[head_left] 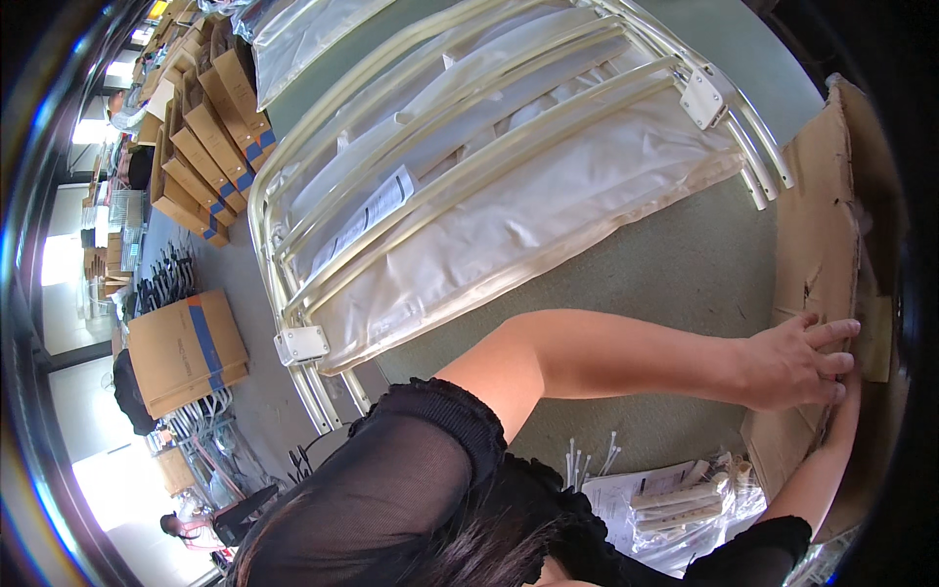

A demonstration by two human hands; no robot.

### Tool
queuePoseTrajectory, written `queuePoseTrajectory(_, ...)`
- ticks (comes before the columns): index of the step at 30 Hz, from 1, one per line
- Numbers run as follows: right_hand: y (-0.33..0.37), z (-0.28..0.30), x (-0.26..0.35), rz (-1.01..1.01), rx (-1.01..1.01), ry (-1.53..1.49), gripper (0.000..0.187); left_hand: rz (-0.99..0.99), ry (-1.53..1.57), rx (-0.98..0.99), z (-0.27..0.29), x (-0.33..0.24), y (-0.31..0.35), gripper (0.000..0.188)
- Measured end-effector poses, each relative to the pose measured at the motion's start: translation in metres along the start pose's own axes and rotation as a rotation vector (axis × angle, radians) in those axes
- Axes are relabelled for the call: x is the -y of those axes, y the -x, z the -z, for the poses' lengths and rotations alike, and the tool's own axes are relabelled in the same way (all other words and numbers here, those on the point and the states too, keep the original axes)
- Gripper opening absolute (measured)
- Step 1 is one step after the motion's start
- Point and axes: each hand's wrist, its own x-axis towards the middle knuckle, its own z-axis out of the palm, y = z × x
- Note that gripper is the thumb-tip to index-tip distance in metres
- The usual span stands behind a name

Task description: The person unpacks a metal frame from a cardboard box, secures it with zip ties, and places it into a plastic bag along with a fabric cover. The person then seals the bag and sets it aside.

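Observation:
My left hand reaches far to the right and lies on the edge of a brown cardboard box. Its fingers are spread and stretched across that edge. From the lower right my right forearm runs up along the box's inner side. My right hand is hidden behind my left fingers and in the dark of the box, so what it touches does not show. A cream metal tube frame with white fabric, wrapped in clear plastic, lies on the grey-green table beyond my left arm.
Plastic-bagged white parts and a printed sheet lie near my body. Upright cables or ties stand beside them. At left are a closed carton and a row of cartons. Another wrapped piece lies at the back.

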Motion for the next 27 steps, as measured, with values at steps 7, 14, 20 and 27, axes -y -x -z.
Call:
queuePoseTrajectory(7, 0.005, 0.022, 0.005, -0.151, -0.043, -0.06, 0.049, -0.071, -0.036, -0.128, -0.009, -0.019, -0.011, 0.032)
queuePoseTrajectory(14, -0.056, 0.056, 0.006, -0.473, -0.355, -0.474, 0.053, -0.037, -0.011, 0.094, 0.0, -0.007, -0.023, 0.048)
queuePoseTrajectory(20, 0.039, 0.161, 0.004, -0.447, -1.163, -0.762, 0.044, -0.01, -0.002, 0.218, -0.001, -0.03, -0.061, 0.052)
queuePoseTrajectory(27, 0.193, 0.16, 0.228, -0.165, -0.939, -1.084, 0.043, 0.144, 0.323, -0.016, 0.127, -0.137, 0.001, 0.075)
